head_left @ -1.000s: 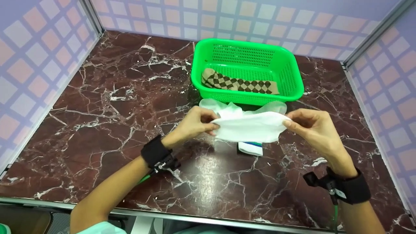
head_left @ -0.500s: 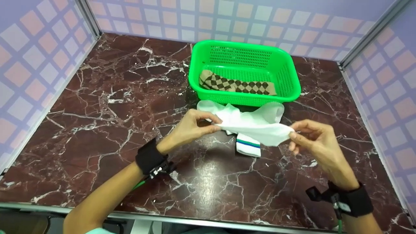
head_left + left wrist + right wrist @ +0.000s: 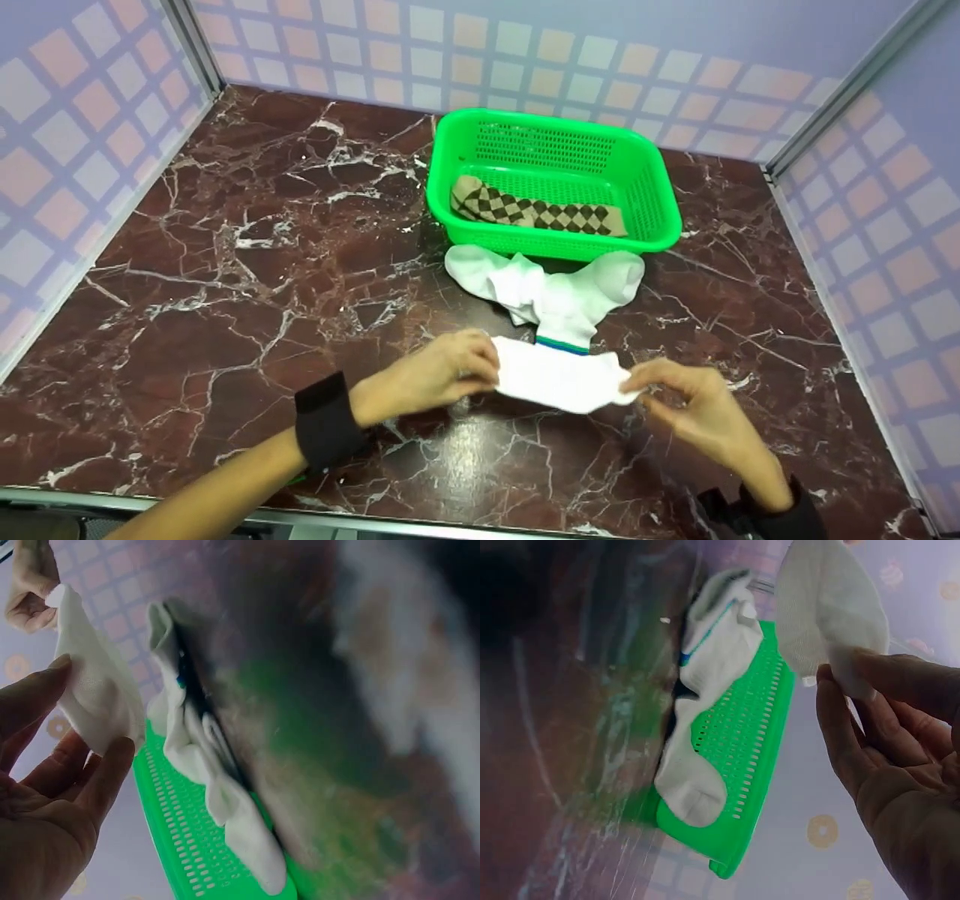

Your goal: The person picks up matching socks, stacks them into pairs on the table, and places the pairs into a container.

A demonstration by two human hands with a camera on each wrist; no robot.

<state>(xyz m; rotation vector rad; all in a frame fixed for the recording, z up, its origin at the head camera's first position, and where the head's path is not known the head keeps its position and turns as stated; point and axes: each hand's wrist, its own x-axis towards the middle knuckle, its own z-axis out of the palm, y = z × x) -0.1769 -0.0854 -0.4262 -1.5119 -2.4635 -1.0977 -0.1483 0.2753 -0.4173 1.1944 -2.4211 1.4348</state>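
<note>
Stretched between both hands is a plain white sock [image 3: 559,375], held above the table in front of the other socks. My left hand [image 3: 439,371] pinches its left end between thumb and fingers. At the opposite end, my right hand [image 3: 694,409] pinches a small corner, and the knit fabric [image 3: 829,607] shows close up in the right wrist view. Just beyond lie white socks [image 3: 562,296] with blue and green stripes at the cuff, spread on the table against the basket's near side. The held sock overlaps their cuff in the head view.
A green plastic basket [image 3: 555,244] stands toward the back with a brown-and-beige diamond-patterned sock [image 3: 540,210] inside. Patterned panels [image 3: 352,45] wall the dark marbled table [image 3: 247,300] at the back and sides. A metal edge [image 3: 247,514] runs along the front.
Both hands have moved nearer the table's front edge with the white sock, flattening it out between them. More of the striped socks now shows. The head view has shifted slightly.
</note>
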